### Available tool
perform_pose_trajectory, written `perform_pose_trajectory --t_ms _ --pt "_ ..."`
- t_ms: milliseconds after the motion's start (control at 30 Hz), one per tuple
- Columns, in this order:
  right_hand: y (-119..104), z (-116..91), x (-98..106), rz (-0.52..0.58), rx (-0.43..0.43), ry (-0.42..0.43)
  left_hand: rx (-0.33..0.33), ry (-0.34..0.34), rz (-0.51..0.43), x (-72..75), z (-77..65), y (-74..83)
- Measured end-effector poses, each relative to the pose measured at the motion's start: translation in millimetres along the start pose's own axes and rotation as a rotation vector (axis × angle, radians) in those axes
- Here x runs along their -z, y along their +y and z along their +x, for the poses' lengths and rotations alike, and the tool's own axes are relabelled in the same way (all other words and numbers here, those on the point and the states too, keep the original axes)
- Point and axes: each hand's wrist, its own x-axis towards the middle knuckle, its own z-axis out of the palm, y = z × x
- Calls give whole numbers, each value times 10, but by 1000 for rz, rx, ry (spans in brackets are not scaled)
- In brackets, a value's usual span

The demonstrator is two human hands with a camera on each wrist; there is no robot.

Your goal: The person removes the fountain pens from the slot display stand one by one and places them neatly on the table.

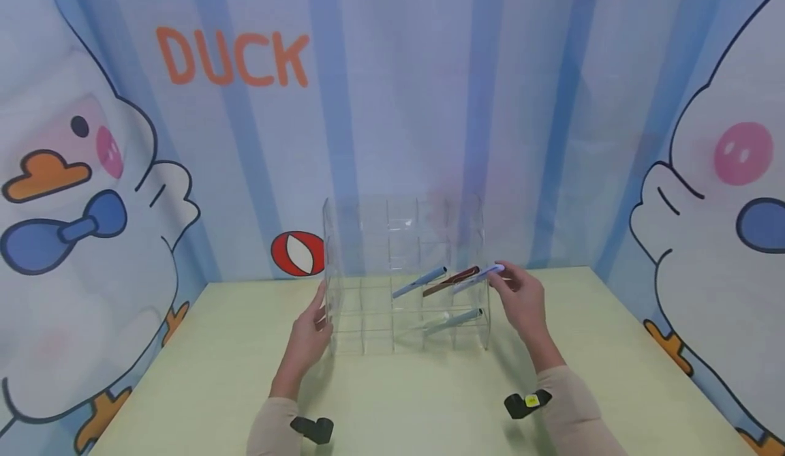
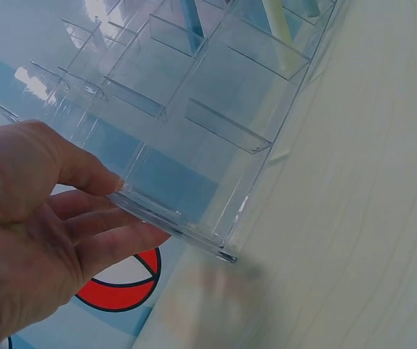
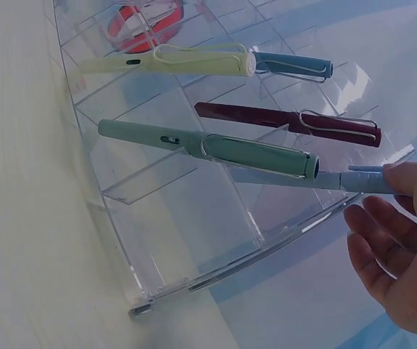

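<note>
The right hand (image 1: 522, 304) pinches the pale blue pen (image 1: 475, 279) near one end, its length slanting leftward into the rack (image 1: 376, 312), which the left hand (image 1: 309, 337) grips.

We see glossy, clear plastic in the rack (image 2: 134, 98) against the left fingers (image 2: 121, 246). Ahead of the right fingers (image 3: 370, 265), the pens (image 3: 147, 136) look smooth plastic with shiny metal clips (image 3: 339, 115). Below both, we find a matt, wood-grained table (image 2: 368, 182); beyond, a cloth backdrop (image 1: 398, 101).
</note>
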Motion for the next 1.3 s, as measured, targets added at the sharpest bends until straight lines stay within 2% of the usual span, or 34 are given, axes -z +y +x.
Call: perform_pose_trajectory --t_ms 167,400,533,733,900,1000,1133,1300 --pt "-45 8 20 34 -1 68 22 -8 -5 -19 13 22" --pt "-224 4 101 267 63 119 9 -4 16 -13 51 33" --pt "-388 -6 175 347 95 151 2 -5 20 -1 58 36" --pt "-439 -18 319 405 120 209 -11 -13 17 10 32 8" --pt "-539 -78 460 487 102 253 18 -14 28 35 7 -3" --pt "-619 -96 536 536 130 283 13 -14 27 45 18 12" --pt "-706 -120 608 557 174 309 18 -31 20 39 27 35" --pt "-750 -161 660 559 173 319 22 -38 11 24 17 34"
